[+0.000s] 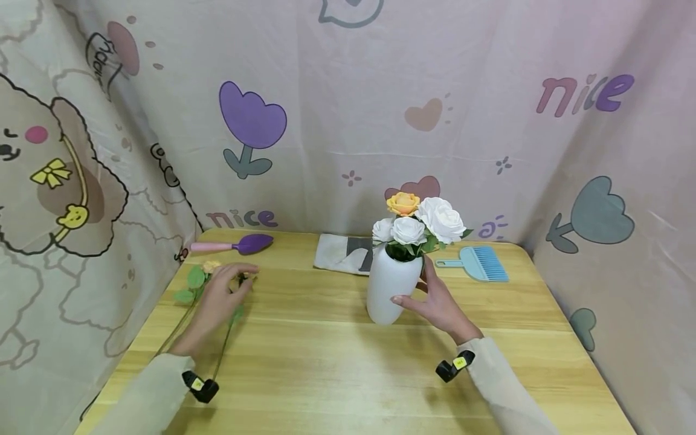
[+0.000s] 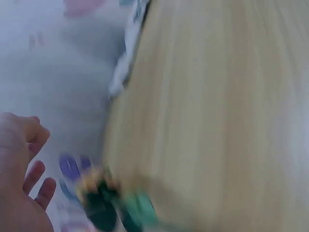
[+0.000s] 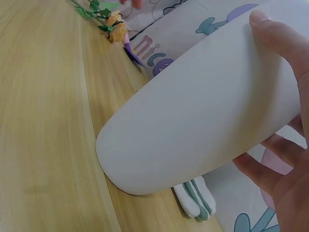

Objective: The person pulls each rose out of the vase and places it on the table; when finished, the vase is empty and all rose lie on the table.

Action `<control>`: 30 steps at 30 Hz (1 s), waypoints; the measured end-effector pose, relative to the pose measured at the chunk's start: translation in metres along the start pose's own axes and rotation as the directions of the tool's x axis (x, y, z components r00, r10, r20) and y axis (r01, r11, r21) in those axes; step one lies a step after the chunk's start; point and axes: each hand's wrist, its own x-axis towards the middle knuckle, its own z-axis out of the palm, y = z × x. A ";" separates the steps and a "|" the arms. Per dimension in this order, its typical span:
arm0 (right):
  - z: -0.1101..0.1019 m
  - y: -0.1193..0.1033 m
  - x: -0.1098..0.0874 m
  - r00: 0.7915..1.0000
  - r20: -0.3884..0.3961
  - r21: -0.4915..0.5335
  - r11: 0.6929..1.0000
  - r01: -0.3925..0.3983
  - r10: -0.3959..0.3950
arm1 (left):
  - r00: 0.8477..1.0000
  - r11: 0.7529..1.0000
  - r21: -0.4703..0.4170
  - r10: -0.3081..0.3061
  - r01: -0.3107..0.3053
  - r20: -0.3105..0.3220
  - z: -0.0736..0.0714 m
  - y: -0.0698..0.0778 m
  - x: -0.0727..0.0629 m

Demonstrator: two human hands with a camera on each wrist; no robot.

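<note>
My right hand (image 1: 437,305) grips a white vase (image 1: 388,290), thumb on the near side and fingers round the far side. In the right wrist view the vase (image 3: 183,116) looks tilted, its base by the wooden table. White roses (image 1: 443,220) and one orange rose (image 1: 403,203) stand in it with green leaves. At the left, my left hand (image 1: 220,299) is above loose long-stemmed roses (image 1: 211,266) lying on the table, its fingers loosely bent. The left wrist view is blurred; there the hand (image 2: 21,169) appears apart from an orange rose (image 2: 99,193) and holds nothing.
A purple trowel (image 1: 255,243) with a pink handle lies at the back left. Behind the vase is a folded grey-and-white cloth (image 1: 339,252). A light-blue brush (image 1: 481,264) lies to the right of the vase. Printed curtains (image 1: 337,121) border the wooden table (image 1: 326,362).
</note>
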 end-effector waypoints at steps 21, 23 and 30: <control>0.000 0.001 0.003 1.000 -0.002 0.009 1.000 -0.008 0.008 | 0.958 0.895 -0.389 0.272 -0.218 0.088 0.082 0.163 0.065; 0.000 0.001 0.003 1.000 0.000 0.011 1.000 -0.011 0.011 | 0.951 0.883 -0.413 0.291 -0.224 0.106 0.086 0.172 0.068; -0.001 0.000 0.001 1.000 0.000 0.009 1.000 -0.003 0.003 | 0.927 0.864 -0.444 0.339 -0.239 0.162 0.097 0.195 0.077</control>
